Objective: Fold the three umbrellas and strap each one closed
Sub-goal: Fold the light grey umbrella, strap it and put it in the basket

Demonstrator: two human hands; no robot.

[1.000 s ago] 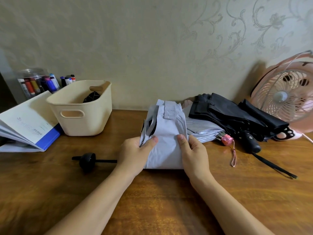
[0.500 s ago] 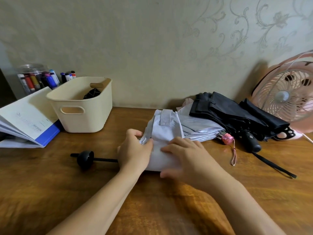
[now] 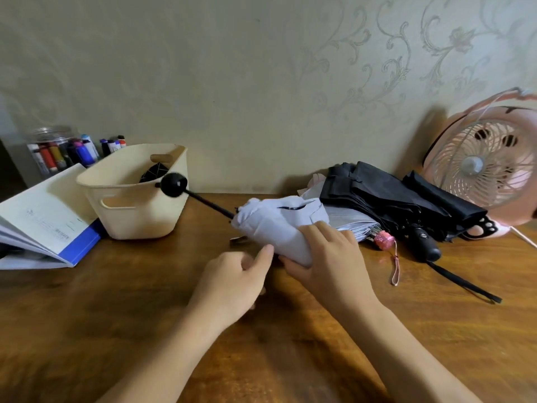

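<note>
Mid-fold on grey umbrella point(image 3: 279, 225): right hand point(image 3: 328, 257) clamped round it, left hand point(image 3: 232, 274) loose just beside, thumb on fabric, holding nothing. Next: twist pleats tight, find strap, wrap, fasten.

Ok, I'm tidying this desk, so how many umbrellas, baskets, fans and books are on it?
Umbrellas: 3 (pale umbrella, silver umbrella, black umbrella)
Basket: 1
Fan: 1
Book: 1
Total: 6
</note>
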